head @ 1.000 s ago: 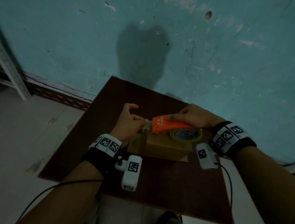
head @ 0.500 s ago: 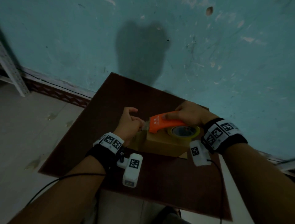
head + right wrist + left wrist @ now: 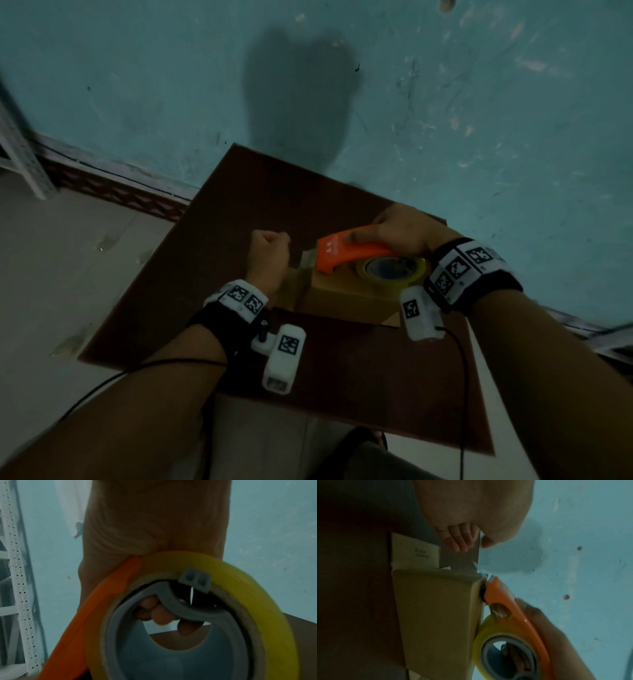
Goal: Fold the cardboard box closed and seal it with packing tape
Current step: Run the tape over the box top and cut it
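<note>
A small brown cardboard box (image 3: 346,298) sits on the dark brown table (image 3: 274,192), near its right side. On top of the box lies an orange tape dispenser (image 3: 346,253) with a yellow tape roll (image 3: 394,270). My right hand (image 3: 394,229) grips the dispenser, its fingers (image 3: 163,616) curled through the roll's core. My left hand (image 3: 267,243) is a fist just left of the box. In the left wrist view it pinches a strip of tape (image 3: 458,559) that runs from the dispenser's (image 3: 513,608) front end past the box's (image 3: 436,615) left edge.
A printed flap (image 3: 414,551) lies flat on the table at the box's left end. The teal wall (image 3: 445,102) rises right behind the table. A white perforated rack upright (image 3: 20,150) stands on the floor at far left. Cables trail from both wrist cameras.
My left hand has drawn away to the left of the dispenser's front and curled into a fist on the tape. The right hand and dispenser stay on the box top.
</note>
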### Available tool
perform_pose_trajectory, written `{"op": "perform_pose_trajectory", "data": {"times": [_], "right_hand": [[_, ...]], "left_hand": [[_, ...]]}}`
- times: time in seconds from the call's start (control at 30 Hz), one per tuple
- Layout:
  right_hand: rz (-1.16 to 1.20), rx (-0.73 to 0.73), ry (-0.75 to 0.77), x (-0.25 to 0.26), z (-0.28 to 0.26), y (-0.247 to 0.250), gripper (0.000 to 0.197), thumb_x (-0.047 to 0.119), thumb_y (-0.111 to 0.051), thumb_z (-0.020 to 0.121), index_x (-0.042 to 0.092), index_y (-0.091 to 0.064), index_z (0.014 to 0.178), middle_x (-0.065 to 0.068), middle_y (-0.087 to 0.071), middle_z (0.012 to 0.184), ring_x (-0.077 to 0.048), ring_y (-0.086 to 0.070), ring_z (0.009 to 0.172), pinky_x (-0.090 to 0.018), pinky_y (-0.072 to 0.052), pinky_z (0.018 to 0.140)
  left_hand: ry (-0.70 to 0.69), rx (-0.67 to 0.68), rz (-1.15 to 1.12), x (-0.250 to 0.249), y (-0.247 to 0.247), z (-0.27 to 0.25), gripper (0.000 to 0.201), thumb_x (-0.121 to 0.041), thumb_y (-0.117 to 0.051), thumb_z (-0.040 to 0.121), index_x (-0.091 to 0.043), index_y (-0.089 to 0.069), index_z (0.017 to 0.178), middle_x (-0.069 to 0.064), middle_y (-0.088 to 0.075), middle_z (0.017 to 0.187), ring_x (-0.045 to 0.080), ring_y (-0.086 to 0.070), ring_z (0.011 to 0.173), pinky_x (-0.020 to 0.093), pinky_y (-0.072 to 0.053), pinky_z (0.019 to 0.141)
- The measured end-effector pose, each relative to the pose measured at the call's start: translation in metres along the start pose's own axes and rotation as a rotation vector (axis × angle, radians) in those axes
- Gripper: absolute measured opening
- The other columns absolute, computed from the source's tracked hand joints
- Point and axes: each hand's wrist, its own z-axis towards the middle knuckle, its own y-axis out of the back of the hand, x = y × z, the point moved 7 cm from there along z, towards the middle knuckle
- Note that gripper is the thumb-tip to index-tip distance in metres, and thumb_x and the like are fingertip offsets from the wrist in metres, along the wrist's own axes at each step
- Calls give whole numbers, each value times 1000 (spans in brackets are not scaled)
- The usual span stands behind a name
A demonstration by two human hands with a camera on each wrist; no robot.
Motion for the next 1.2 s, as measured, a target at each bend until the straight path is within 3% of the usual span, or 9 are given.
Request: {"op": "perform_pose_trajectory", "data": {"times": [0.17, 0.27, 0.4, 0.53, 0.63, 0.73, 0.9, 1.03, 1.2], "right_hand": [[1, 4, -9, 0, 0, -1, 63, 74, -69, 83, 11, -74, 76, -5, -64, 67, -17, -58, 58, -31, -46, 60], [13, -1, -12, 0, 0, -2, 60, 73, -70, 82, 15, -69, 69, -4, -62, 65, -18, -56, 57, -32, -45, 61], [2, 3, 1, 1, 0, -2, 61, 74, -70, 82, 14, -68, 68, -3, -62, 62, -17, -57, 56, -32, -45, 60], [-7, -4, 12, 1, 2, -2, 65, 74, -69, 83, 10, -72, 74, -6, -62, 66, -19, -56, 58, -33, -46, 63], [-6, -7, 8, 0, 1, -2, 68, 73, -69, 83, 6, -77, 80, -7, -65, 69, -19, -59, 60, -33, -46, 63], [-6, -16, 5, -1, 2, -2, 73, 73, -69, 83, 1, -79, 86, -10, -70, 73, -20, -62, 63, -33, -48, 63], [-18, 4, 13, 1, 1, -2, 65, 70, -67, 86, 6, -78, 79, -7, -69, 71, -18, -61, 61, -31, -45, 60], [-30, 20, 33, 4, 0, -1, 64, 69, -66, 88, 7, -77, 80, -5, -67, 70, -17, -59, 60, -30, -43, 59], [-51, 65, 42, 3, 2, -1, 68, 75, -65, 85, 8, -76, 78, -8, -72, 72, -18, -63, 60, -30, -47, 61]], "left_hand": [[-110, 123, 269, 7, -26, -11, 26, -45, -55, 107, -24, -50, 122, 1, -59, 114, 13, -59, 93, 31, -45, 69], [-167, 133, 363, 12, -36, -10, 24, -46, -44, 111, -24, -49, 120, 6, -60, 125, 20, -61, 106, 37, -48, 84], [-74, 189, 360, 21, -37, -10, 29, -49, -42, 110, -24, -50, 124, 10, -57, 134, 30, -59, 121, 53, -52, 103], [-113, 167, 414, 18, -28, -2, 19, -43, -55, 106, -27, -50, 116, 8, -58, 134, 29, -60, 123, 53, -53, 106], [-249, 24, 320, -1, -13, 1, 10, -23, -58, 106, -29, -54, 114, 3, -60, 129, 20, -61, 119, 38, -52, 97], [-301, 64, 236, -8, -20, -5, 12, -29, -57, 107, -29, -57, 119, -1, -59, 128, 15, -59, 114, 31, -48, 89], [-306, 247, 220, 3, -46, -17, 28, -37, -39, 114, -31, -60, 132, 0, -57, 133, 17, -56, 118, 36, -43, 98], [-224, 329, 124, 7, -54, -21, 29, -45, -37, 110, -50, -65, 114, 0, -67, 128, 24, -63, 119, 53, -47, 111], [-209, 319, 111, 9, -55, -22, 35, -53, -33, 110, -36, -63, 117, 11, -67, 120, 31, -65, 110, 53, -49, 107]]}}
